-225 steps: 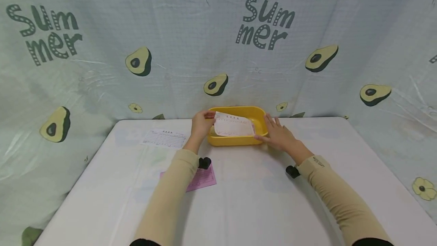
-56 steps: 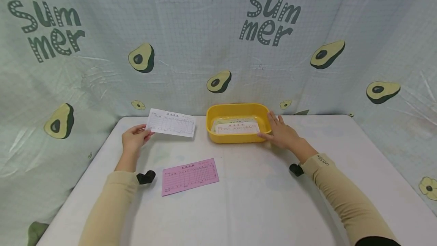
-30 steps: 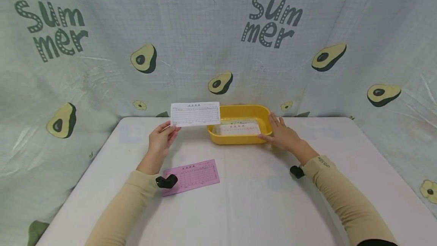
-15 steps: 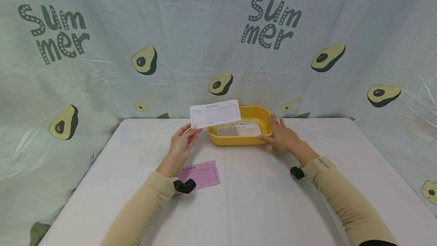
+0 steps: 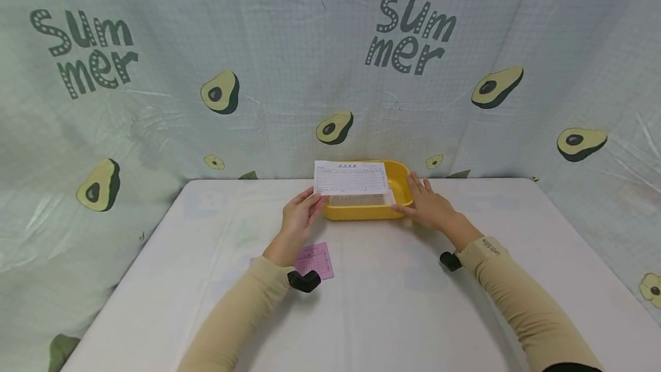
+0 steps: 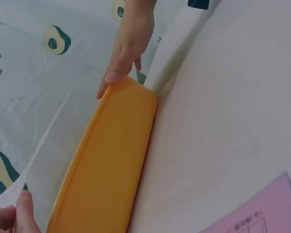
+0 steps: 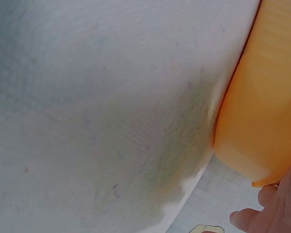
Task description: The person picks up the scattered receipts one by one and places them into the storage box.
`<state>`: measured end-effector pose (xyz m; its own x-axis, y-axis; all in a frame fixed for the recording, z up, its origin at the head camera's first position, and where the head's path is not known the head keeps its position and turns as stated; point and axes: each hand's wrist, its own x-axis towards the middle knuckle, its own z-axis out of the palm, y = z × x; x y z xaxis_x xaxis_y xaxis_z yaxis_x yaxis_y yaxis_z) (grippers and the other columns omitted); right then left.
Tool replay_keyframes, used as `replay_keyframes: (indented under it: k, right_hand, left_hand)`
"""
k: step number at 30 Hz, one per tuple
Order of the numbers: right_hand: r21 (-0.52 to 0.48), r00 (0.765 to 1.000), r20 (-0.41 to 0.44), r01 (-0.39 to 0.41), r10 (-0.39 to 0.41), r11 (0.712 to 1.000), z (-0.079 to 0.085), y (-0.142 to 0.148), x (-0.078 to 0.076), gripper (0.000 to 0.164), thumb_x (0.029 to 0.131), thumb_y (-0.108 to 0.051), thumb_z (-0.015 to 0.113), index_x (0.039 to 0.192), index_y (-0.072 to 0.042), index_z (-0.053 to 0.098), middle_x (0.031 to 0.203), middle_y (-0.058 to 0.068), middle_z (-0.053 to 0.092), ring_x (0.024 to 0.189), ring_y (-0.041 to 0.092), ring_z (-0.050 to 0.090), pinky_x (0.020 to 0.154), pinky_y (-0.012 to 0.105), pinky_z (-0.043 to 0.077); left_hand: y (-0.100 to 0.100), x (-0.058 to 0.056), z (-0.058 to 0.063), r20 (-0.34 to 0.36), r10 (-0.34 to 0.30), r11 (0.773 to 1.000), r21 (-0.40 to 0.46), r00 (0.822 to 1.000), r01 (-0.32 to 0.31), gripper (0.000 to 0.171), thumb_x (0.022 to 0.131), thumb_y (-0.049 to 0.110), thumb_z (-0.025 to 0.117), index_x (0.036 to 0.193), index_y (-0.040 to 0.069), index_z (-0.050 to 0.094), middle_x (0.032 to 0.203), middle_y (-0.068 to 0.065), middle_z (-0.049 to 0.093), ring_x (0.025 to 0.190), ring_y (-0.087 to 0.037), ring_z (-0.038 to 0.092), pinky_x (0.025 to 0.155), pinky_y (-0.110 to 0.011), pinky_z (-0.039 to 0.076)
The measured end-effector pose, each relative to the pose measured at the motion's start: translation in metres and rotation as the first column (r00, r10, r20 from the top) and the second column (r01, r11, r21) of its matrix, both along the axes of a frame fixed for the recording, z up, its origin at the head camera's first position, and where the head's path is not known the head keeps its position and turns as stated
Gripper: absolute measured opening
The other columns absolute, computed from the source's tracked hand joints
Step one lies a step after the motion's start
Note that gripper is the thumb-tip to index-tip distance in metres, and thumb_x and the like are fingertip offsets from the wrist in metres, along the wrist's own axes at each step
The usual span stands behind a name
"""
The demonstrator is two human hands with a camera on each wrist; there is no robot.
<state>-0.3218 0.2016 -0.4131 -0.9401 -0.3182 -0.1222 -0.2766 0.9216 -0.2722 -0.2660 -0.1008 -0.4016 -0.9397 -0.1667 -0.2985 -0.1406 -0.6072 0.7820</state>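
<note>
A white printed form [image 5: 351, 178] is pinched at its lower left corner by my left hand [image 5: 298, 220], over the yellow plastic basket [image 5: 364, 213]. In the left wrist view the thumb [image 6: 25, 208] presses on the sheet, seen nearly edge-on. Below the held form, part of another slip [image 5: 391, 197] shows inside the basket; the rest is covered. My right hand [image 5: 432, 208] rests on the basket's right end with fingers spread, thumb at the front rim. The right wrist view shows its fingertips [image 7: 245, 219] beside the basket corner.
A pink printed form [image 5: 320, 260] lies on the white table [image 5: 392, 314], partly hidden by my left forearm. Behind the basket rises a curtain [image 5: 279, 102] printed with avocados and lettering. Dark wrist cameras [image 5: 304, 281] stick out from both wrists.
A white sheet went into the basket earlier. Another white form has since been lifted from the table's left side and carried right, over the basket. My right hand has stayed at the basket's end.
</note>
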Motion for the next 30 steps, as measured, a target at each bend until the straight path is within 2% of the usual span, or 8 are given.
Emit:
replay_keyframes:
  k: [8, 12, 16, 19, 23, 30]
  right_hand:
    - [-0.005, 1.0, 0.01, -0.003, 0.003, 1.0, 0.002, 0.0, 0.001, 0.113, 0.096, -0.075, 0.045, 0.162, 0.003, -0.004, 0.169, 0.022, -0.008, 0.152, 0.05, 0.0, 0.117, 0.068, 0.019]
    - [-0.004, 1.0, 0.006, -0.006, 0.006, 1.0, 0.002, 0.0, 0.002, 0.113, 0.096, -0.074, 0.045, 0.162, 0.003, -0.004, 0.169, 0.022, -0.008, 0.152, 0.05, 0.0, 0.117, 0.068, 0.019]
    - [-0.003, 1.0, 0.0, -0.014, 0.014, 1.0, 0.001, 0.001, 0.001, 0.111, 0.097, -0.073, 0.045, 0.162, 0.003, -0.004, 0.169, 0.022, -0.008, 0.152, 0.049, 0.001, 0.117, 0.068, 0.02]
    - [-0.003, 1.0, -0.003, -0.022, 0.022, 1.0, 0.0, 0.001, 0.001, 0.11, 0.098, -0.072, 0.045, 0.161, 0.004, -0.004, 0.169, 0.022, -0.008, 0.152, 0.049, 0.001, 0.117, 0.068, 0.021]
    - [-0.008, 1.0, -0.004, -0.023, 0.023, 1.0, 0.0, 0.001, 0.002, 0.11, 0.098, -0.072, 0.046, 0.162, 0.004, -0.004, 0.169, 0.022, -0.008, 0.152, 0.05, 0.001, 0.117, 0.068, 0.02]
    - [-0.005, 1.0, -0.009, -0.013, 0.013, 1.0, 0.001, 0.001, 0.002, 0.109, 0.098, -0.071, 0.046, 0.162, 0.003, -0.004, 0.169, 0.021, -0.008, 0.152, 0.049, 0.0, 0.117, 0.068, 0.02]
  left_hand:
    - [0.019, -0.005, 0.004, 0.006, 0.034, 0.999, -0.035, 0.999, -0.033, 0.038, 0.1, -0.006, 0.06, 0.138, -0.008, 0.058, 0.096, -0.012, 0.072, 0.09, -0.017, 0.074, 0.081, -0.022, 0.058]
    - [0.025, -0.007, 0.004, -0.003, 0.03, 0.997, -0.075, 1.0, -0.031, 0.038, 0.1, -0.006, 0.06, 0.138, -0.009, 0.058, 0.106, -0.019, 0.072, 0.092, -0.019, 0.075, 0.079, -0.022, 0.059]
    - [0.03, -0.008, 0.005, -0.006, 0.032, 0.995, -0.096, 0.999, -0.032, 0.036, 0.1, -0.005, 0.061, 0.136, -0.01, 0.059, 0.119, -0.026, 0.07, 0.087, -0.016, 0.075, 0.079, -0.023, 0.059]
    - [0.032, -0.007, 0.006, 0.007, 0.019, 0.995, -0.102, 1.0, -0.018, 0.038, 0.1, -0.003, 0.062, 0.137, -0.009, 0.059, 0.128, -0.027, 0.065, 0.083, -0.013, 0.074, 0.08, -0.023, 0.058]
    - [0.031, -0.004, 0.007, 0.023, -0.015, 0.994, -0.111, 1.0, 0.018, 0.043, 0.101, -0.002, 0.062, 0.142, -0.008, 0.055, 0.137, -0.027, 0.06, 0.087, -0.013, 0.072, 0.083, -0.023, 0.058]
    - [0.023, -0.002, 0.009, 0.029, -0.051, 0.992, -0.114, 0.998, 0.054, 0.038, 0.102, 0.005, 0.063, 0.139, -0.003, 0.059, 0.137, -0.023, 0.061, 0.09, -0.013, 0.073, 0.081, -0.02, 0.058]
